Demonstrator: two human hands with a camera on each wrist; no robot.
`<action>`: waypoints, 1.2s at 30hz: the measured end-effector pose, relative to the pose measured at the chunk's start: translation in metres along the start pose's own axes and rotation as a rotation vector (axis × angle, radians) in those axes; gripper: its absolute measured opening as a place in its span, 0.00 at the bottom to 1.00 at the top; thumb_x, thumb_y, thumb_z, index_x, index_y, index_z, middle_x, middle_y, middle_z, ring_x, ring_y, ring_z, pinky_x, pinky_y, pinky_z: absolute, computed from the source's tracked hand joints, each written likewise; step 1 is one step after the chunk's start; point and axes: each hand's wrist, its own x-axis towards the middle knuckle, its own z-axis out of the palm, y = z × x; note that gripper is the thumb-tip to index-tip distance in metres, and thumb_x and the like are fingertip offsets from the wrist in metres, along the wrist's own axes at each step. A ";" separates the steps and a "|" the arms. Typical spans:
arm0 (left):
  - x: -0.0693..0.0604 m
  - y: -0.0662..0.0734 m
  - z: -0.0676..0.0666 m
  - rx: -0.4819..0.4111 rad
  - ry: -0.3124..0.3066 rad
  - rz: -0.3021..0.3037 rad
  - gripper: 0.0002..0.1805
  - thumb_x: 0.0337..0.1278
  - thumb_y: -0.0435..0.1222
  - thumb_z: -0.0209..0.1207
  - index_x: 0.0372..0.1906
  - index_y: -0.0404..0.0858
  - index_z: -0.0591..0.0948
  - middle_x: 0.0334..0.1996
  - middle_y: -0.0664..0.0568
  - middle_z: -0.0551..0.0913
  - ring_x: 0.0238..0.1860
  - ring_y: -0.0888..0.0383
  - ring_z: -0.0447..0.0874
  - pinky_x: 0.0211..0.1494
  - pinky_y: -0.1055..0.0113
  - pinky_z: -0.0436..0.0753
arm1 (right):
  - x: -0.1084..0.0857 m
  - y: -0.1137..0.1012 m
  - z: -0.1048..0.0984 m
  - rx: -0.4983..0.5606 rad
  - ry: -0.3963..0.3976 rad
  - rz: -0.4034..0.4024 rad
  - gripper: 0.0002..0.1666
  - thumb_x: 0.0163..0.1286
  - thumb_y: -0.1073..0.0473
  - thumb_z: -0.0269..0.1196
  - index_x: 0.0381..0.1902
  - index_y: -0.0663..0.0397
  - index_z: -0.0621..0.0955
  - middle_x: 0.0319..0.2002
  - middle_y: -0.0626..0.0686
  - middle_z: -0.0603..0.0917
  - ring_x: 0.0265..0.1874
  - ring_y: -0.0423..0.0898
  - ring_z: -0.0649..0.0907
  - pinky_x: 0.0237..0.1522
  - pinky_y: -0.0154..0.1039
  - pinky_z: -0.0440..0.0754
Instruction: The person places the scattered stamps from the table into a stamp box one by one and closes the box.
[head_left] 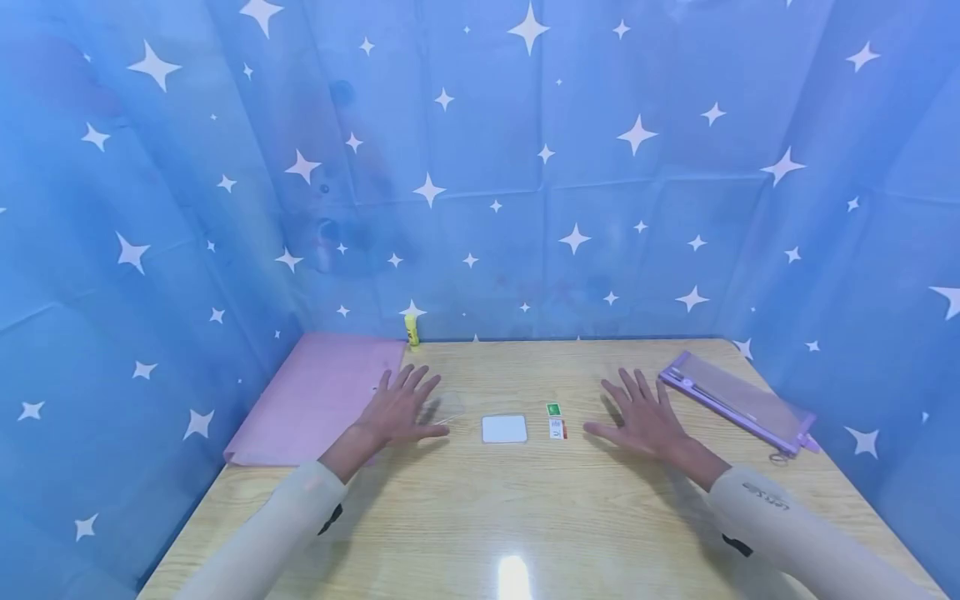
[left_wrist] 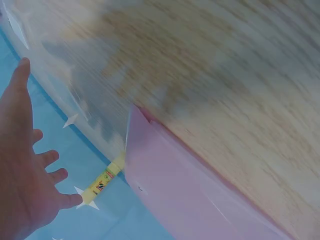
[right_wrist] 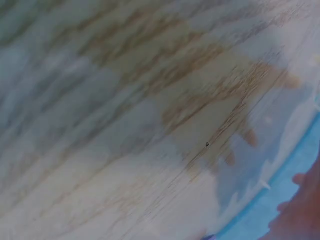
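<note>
My left hand [head_left: 397,410] is held with spread fingers between the pink sheet [head_left: 322,396] and a white card [head_left: 504,429]; it holds nothing. A faint clear piece [head_left: 450,406] lies just beside its fingers. My right hand [head_left: 641,421], fingers also spread and holding nothing, is to the right of a small green sticker [head_left: 553,409] and a small white and red piece [head_left: 557,429]. In the left wrist view the left hand [left_wrist: 30,170] shows beside a yellow glue stick [left_wrist: 103,181]. Part of the right hand [right_wrist: 300,210] shows at the right wrist view's edge.
A purple-edged zip pouch [head_left: 738,400] lies at the right of the wooden table [head_left: 480,517], with something slim inside. The glue stick [head_left: 412,330] stands at the table's back edge. A blue curtain with white stars [head_left: 480,167] surrounds the back and sides.
</note>
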 end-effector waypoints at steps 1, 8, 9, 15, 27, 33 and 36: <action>0.000 0.001 0.000 -0.002 0.003 0.006 0.56 0.58 0.75 0.54 0.83 0.47 0.59 0.82 0.42 0.56 0.81 0.37 0.50 0.76 0.29 0.48 | 0.000 0.002 0.003 0.003 0.008 -0.009 0.57 0.66 0.25 0.61 0.78 0.59 0.66 0.79 0.73 0.55 0.77 0.76 0.53 0.71 0.79 0.43; 0.004 0.007 -0.001 0.009 0.012 0.051 0.55 0.59 0.75 0.54 0.82 0.45 0.62 0.80 0.42 0.60 0.79 0.37 0.55 0.76 0.30 0.54 | -0.001 0.000 0.007 0.012 0.017 -0.037 0.56 0.67 0.25 0.61 0.77 0.60 0.68 0.78 0.73 0.56 0.76 0.76 0.54 0.71 0.79 0.42; 0.005 0.008 -0.001 0.005 0.019 0.058 0.54 0.59 0.74 0.55 0.81 0.45 0.62 0.80 0.42 0.61 0.79 0.37 0.55 0.76 0.30 0.55 | -0.002 -0.002 0.006 0.016 0.016 -0.038 0.55 0.67 0.26 0.61 0.76 0.60 0.68 0.78 0.73 0.57 0.76 0.76 0.54 0.71 0.78 0.42; 0.009 0.017 0.000 -0.025 0.037 0.104 0.52 0.60 0.72 0.56 0.79 0.44 0.66 0.78 0.41 0.64 0.79 0.38 0.57 0.76 0.31 0.55 | -0.006 -0.016 0.003 0.030 -0.004 -0.037 0.54 0.66 0.28 0.63 0.75 0.62 0.70 0.77 0.73 0.60 0.76 0.75 0.56 0.72 0.77 0.45; 0.017 0.033 0.003 -0.053 0.037 0.176 0.45 0.63 0.67 0.60 0.76 0.44 0.70 0.74 0.41 0.70 0.78 0.38 0.59 0.75 0.31 0.58 | -0.008 -0.031 0.008 0.038 -0.057 -0.064 0.54 0.69 0.27 0.61 0.75 0.63 0.69 0.76 0.71 0.63 0.76 0.73 0.59 0.74 0.73 0.51; 0.022 0.044 0.002 -0.074 0.020 0.207 0.44 0.64 0.65 0.60 0.76 0.42 0.70 0.73 0.43 0.71 0.78 0.38 0.60 0.76 0.33 0.57 | -0.006 -0.038 0.011 0.054 -0.027 -0.124 0.52 0.67 0.28 0.64 0.72 0.63 0.73 0.72 0.70 0.70 0.72 0.70 0.68 0.72 0.68 0.63; 0.024 0.050 0.003 -0.076 0.004 0.218 0.44 0.65 0.65 0.60 0.76 0.42 0.71 0.73 0.44 0.73 0.78 0.39 0.60 0.76 0.33 0.59 | -0.005 -0.042 0.012 0.067 -0.002 -0.144 0.50 0.67 0.30 0.66 0.70 0.63 0.75 0.69 0.69 0.73 0.68 0.69 0.73 0.67 0.67 0.70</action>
